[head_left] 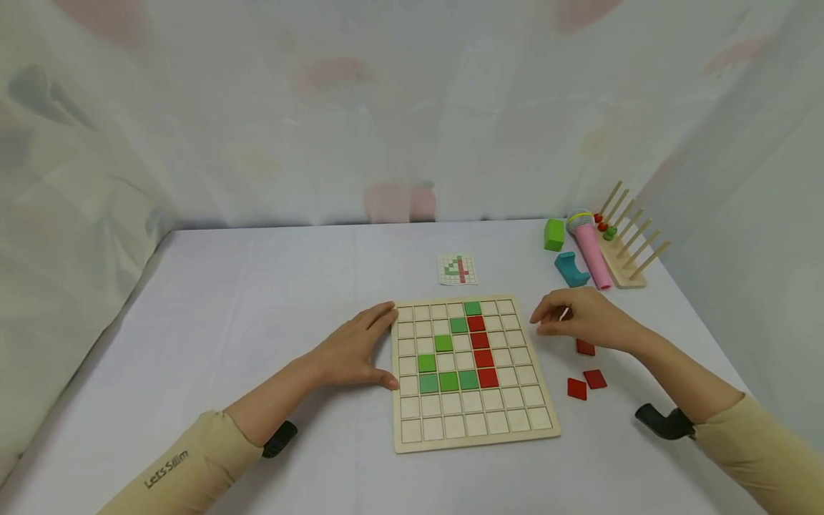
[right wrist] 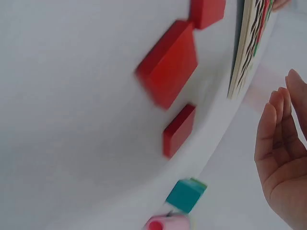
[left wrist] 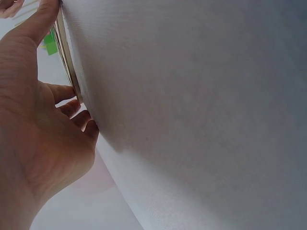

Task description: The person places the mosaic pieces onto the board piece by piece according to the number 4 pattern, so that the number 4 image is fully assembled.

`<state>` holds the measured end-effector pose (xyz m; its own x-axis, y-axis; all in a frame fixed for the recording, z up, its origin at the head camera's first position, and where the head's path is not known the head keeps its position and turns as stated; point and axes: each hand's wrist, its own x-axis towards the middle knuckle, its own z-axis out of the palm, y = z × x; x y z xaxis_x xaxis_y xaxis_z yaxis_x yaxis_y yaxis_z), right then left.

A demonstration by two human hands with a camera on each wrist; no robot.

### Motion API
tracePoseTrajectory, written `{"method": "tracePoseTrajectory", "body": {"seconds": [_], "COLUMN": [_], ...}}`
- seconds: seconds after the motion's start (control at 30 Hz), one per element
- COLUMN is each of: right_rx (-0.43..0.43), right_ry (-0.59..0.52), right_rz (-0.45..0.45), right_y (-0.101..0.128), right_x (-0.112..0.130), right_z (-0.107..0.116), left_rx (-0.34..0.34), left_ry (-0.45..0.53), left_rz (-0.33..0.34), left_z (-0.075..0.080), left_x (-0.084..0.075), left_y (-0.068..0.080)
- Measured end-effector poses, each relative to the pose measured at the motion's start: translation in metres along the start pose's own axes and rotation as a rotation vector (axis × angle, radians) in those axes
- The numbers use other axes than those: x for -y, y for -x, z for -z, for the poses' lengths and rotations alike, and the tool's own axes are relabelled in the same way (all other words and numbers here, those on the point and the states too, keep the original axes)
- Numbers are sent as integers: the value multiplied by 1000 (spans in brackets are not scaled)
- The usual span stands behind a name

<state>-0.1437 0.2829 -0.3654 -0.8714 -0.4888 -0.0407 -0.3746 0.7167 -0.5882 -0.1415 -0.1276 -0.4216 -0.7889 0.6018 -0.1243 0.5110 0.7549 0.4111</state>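
Note:
A wooden grid board (head_left: 450, 425) lies in the middle of the table, with green tiles (head_left: 443, 343) and a column of red tiles (head_left: 483, 350) set in its cells. My left hand (head_left: 363, 347) rests flat against the board's left edge (left wrist: 64, 52), thumb near the lower part and fingers by the top corner. My right hand (head_left: 556, 322) hovers just right of the board with relaxed fingers and holds nothing I can see. Three loose red tiles (head_left: 585, 347) (right wrist: 170, 62) lie on the table under and in front of it. In the right wrist view, the right hand's palm (right wrist: 285, 153) is empty.
A small pattern card (head_left: 458, 270) lies behind the board. At the back right stand a green block (head_left: 553, 234), a teal block (head_left: 571, 269) (right wrist: 186, 194), a pink toy microphone (head_left: 589, 247) and a wooden peg rack (head_left: 627, 247). White curtains surround the table.

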Motion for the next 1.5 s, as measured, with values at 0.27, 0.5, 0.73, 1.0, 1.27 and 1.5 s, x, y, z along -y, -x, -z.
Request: {"method": "tracePoseTrajectory", "body": {"seconds": [0.27, 0.5, 0.73, 1.0, 1.27, 1.5], "right_rx": [48, 188, 227, 244, 247, 245], "right_ry": [6, -13, -58, -63, -56, -24], "right_rz": [-47, -76, -78, -102, -107, -120], "right_y": [17, 29, 33, 34, 33, 31], "right_x": [-27, -46, -56, -58, -60, -60], "right_z": [16, 26, 28, 26, 23, 22], "left_rx": [-5, -2, -1, 2, 3, 4], "left_ry": [4, 3, 6, 2, 4, 4], "left_rz": [-1, 1, 2, 8, 9, 14], "left_z": [-1, -2, -2, -1, 0, 1], "left_x": [0, 1, 1, 0, -1, -2], "left_y": [0, 0, 0, 0, 0, 1]}}
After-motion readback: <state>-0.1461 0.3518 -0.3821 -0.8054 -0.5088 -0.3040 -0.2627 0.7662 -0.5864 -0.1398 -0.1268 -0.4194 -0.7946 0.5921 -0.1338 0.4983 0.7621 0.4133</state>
